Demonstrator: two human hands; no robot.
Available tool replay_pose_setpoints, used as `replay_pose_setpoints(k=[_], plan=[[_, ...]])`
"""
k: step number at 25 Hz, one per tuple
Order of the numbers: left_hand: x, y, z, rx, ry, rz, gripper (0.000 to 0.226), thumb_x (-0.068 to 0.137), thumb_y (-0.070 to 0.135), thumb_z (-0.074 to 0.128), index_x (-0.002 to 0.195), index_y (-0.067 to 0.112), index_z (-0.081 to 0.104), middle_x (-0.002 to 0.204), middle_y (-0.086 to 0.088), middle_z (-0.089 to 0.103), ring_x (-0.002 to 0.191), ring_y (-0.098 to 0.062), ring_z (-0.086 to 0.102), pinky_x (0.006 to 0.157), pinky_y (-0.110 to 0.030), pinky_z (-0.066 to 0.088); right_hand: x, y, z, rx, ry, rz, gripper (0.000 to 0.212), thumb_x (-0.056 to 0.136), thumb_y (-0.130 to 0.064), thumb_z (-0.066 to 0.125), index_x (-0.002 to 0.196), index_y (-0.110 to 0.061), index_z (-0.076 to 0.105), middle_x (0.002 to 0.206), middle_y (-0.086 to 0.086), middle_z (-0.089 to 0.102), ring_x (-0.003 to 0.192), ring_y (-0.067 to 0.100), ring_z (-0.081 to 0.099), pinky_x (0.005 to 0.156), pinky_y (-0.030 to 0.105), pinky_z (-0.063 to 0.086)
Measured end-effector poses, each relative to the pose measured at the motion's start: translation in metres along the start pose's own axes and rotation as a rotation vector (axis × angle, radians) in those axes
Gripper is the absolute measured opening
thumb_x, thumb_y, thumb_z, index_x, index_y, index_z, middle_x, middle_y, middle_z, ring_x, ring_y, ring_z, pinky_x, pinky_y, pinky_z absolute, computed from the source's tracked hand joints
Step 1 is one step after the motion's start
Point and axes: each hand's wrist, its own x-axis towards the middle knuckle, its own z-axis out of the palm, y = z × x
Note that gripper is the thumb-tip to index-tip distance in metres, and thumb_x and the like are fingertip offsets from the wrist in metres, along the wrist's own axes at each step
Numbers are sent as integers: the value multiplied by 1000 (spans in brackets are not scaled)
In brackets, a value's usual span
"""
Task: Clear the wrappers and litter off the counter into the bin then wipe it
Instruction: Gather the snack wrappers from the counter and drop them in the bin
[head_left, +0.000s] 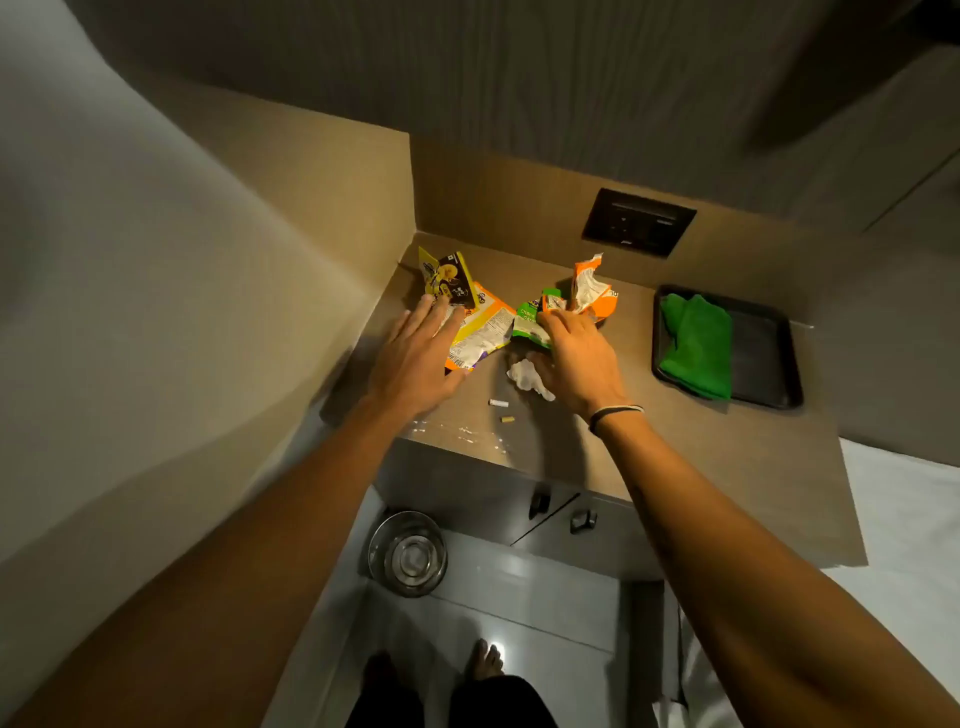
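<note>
Wrappers lie at the back left of the brown counter (701, 457). A yellow and black wrapper (448, 278) sits in the corner, with an orange and white wrapper (485, 332) beside it. My left hand (415, 358) is flat and open, its fingertips resting on these two. My right hand (576, 358) is closed on a green wrapper (530, 325) and an orange and white wrapper (587, 286). A crumpled white tissue (524, 376) lies under that hand. Two small butts (500, 410) lie near the front. A steel bin (408, 553) stands on the floor below.
A black tray (769, 358) at the right of the counter holds a folded green cloth (698, 345). A dark switch panel (638, 221) is set in the back wall. Clear crinkled plastic (457, 431) lies at the counter's front edge. Cabinet doors with handles (582, 519) are below.
</note>
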Motion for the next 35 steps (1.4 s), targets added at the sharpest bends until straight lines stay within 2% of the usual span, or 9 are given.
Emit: replay_pose_setpoints(k=[4,9,12,17,20,22,27,31,35], plan=[[28,-12,7,116,-139,211,73,89,41,75,154,19,51,171,-9,35,161,-30,23,129,-48,22,24,-10,17,-84,-86,6,42,98,-31,68,134,-10,62,133,15,65,120,36,60,92,46,55],[44,-25,18,176,-212,333,85,81,34,81,157,19,46,171,-9,35,160,-30,24,130,-47,21,42,-9,30,-177,-82,51,38,94,-31,71,124,-7,66,123,18,69,108,40,62,90,49,54],[43,-28,24,179,-219,354,79,83,29,81,155,17,49,167,-10,43,158,-31,31,126,-47,29,47,-5,38,-189,-77,59,31,97,-27,68,119,-6,68,119,19,70,106,40,62,88,48,54],[36,-24,27,214,-169,359,46,97,21,69,142,16,63,151,-9,62,142,-30,55,111,-49,52,50,-4,40,-209,11,48,18,98,-14,62,101,-3,76,103,20,76,95,41,65,75,43,53],[29,-20,23,173,-75,328,28,99,15,62,127,14,68,129,-9,75,114,-30,72,89,-49,61,47,-8,35,-183,94,73,11,89,-5,66,85,-2,76,88,20,76,82,41,67,63,39,50],[27,-20,17,116,12,323,24,99,14,60,120,11,71,120,-12,78,104,-33,74,84,-48,61,44,-11,30,-127,168,101,10,89,-6,65,84,-5,74,86,17,76,81,41,66,62,39,49],[24,-20,-13,55,160,260,26,95,10,57,116,11,73,109,-13,81,93,-37,75,74,-47,61,38,-24,11,28,327,152,17,97,-23,62,95,-13,76,89,10,76,84,36,61,69,41,46],[17,-15,-39,-70,299,166,26,97,11,60,117,13,76,98,-15,81,82,-43,74,64,-44,57,32,-45,-16,187,500,203,12,94,-21,66,91,-14,75,88,11,76,83,37,63,68,34,40],[-8,-7,-54,-123,470,88,28,96,7,66,121,9,77,97,-16,82,79,-42,75,61,-42,60,12,-66,-34,368,624,221,14,95,-20,70,105,-15,76,99,7,78,91,28,66,75,26,37]])
